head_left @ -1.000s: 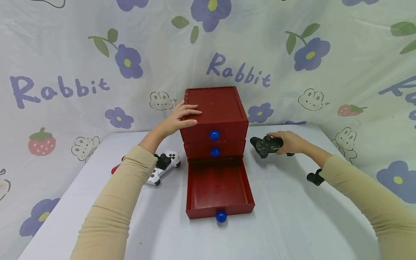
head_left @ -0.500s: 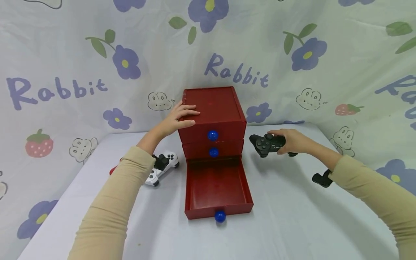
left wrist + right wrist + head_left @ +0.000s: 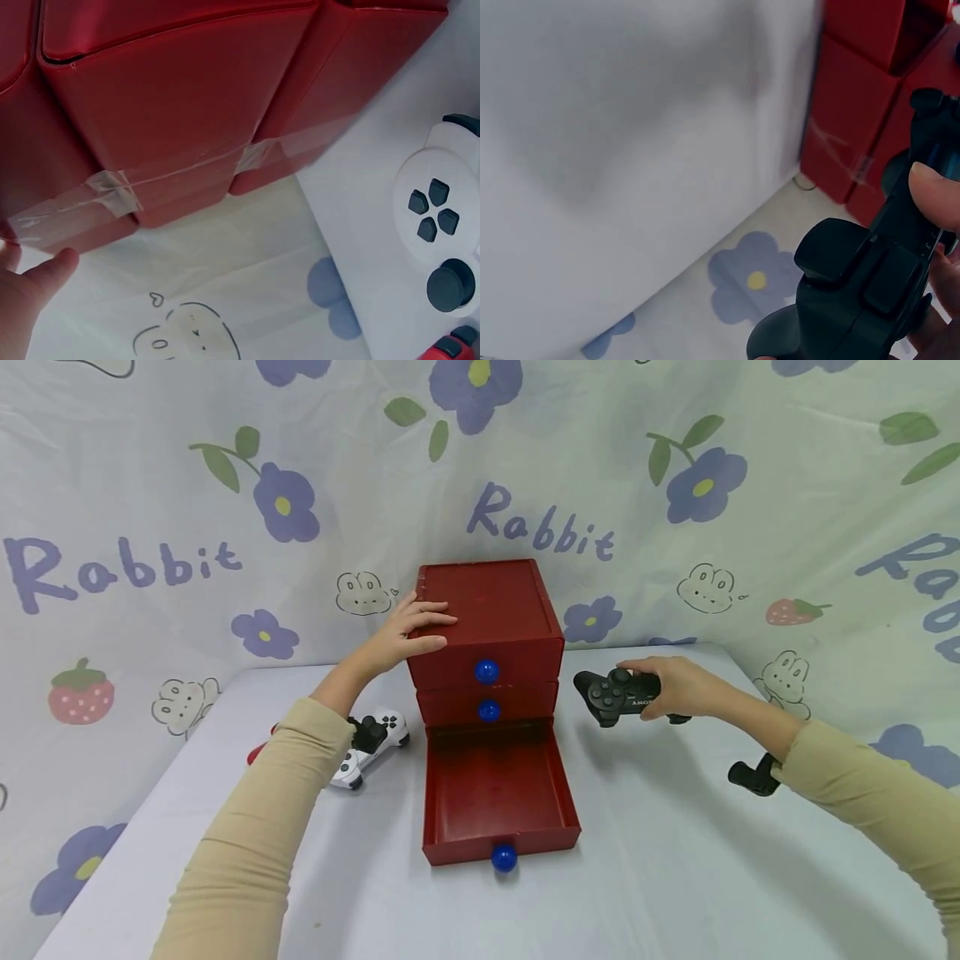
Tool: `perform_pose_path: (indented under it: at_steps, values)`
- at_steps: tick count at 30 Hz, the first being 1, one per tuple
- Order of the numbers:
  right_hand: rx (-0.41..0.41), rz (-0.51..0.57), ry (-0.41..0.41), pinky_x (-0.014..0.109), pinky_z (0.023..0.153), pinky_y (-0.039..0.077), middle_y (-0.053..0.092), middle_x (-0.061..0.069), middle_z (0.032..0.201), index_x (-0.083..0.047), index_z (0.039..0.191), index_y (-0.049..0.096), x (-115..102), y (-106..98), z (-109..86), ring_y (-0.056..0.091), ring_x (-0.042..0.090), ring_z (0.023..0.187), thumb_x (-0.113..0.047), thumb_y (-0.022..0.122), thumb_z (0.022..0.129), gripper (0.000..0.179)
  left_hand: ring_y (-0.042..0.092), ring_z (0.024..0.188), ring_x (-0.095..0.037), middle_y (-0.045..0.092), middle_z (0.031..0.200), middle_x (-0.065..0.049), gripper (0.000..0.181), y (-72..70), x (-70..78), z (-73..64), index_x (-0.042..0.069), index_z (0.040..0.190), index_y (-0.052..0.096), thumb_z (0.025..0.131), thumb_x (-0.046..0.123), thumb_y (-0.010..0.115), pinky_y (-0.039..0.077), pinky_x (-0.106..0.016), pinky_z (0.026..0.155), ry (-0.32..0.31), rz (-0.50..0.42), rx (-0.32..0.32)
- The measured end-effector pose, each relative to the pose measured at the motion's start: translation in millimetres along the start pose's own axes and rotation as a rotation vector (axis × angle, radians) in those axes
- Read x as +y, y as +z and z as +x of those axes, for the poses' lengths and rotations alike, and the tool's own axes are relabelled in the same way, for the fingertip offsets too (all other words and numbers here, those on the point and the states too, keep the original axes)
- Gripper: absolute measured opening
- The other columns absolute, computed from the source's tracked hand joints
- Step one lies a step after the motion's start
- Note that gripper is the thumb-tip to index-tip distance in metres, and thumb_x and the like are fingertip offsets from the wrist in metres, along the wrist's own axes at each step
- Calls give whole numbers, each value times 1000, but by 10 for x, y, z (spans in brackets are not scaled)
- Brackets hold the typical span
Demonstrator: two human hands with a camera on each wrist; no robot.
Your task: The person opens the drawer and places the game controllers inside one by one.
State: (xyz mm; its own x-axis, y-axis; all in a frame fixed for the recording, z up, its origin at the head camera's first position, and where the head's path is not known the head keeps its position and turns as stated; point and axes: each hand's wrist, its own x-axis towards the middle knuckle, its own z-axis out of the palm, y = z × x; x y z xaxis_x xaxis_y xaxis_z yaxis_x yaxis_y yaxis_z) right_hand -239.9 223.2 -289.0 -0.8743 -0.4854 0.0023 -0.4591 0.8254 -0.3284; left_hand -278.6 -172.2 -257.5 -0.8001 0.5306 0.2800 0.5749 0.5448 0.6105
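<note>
A red drawer cabinet [image 3: 480, 602] with blue knobs stands at the back of the table. Its bottom drawer [image 3: 498, 793] is pulled out, with nothing inside. My left hand [image 3: 401, 631] rests on the cabinet's top left edge, fingers extended over the top. To the right of the cabinet, my right hand [image 3: 675, 685] holds a black game controller [image 3: 611, 693] above the table, gripping it by its edge. In the right wrist view, the thumb presses on the black controller [image 3: 855, 292]. Left of the cabinet lies a white game controller [image 3: 382, 739], partly hidden by my left wrist camera.
A red controller [image 3: 257, 752] lies farther left, mostly behind my left sleeve; its corner shows beside the white controller [image 3: 450, 202] in the left wrist view. Clear tape [image 3: 180, 172] runs across the cabinet's side. A printed curtain [image 3: 570, 468] hangs behind the white table [image 3: 660, 860].
My right hand has lifted the black controller slightly, its forearm shifting right. The left hand stays on the cabinet. The whole view has shifted a little, with the scene sliding left.
</note>
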Motion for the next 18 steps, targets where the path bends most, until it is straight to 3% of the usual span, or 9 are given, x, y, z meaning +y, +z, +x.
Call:
perform_pose_path:
  at_steps: [11, 18]
  values:
    - [15, -25, -46, 34, 70, 43, 54, 8, 106, -12, 120, 45, -289, -6, -103, 48, 18, 86, -13, 74, 54, 71, -6, 126, -20, 32, 130, -2, 41, -5, 10, -1, 16, 114, 52, 78, 37, 53, -2, -46, 98, 14, 18, 2]
    - [-19, -4, -43, 32, 65, 44, 55, 8, 104, -12, 119, 46, -415, 34, -177, 47, 19, 83, -11, 74, 56, 69, -7, 126, -21, 32, 130, -2, 42, 0, -6, -3, 16, 114, 52, 78, 38, 52, -3, -46, 98, 20, 32, -2]
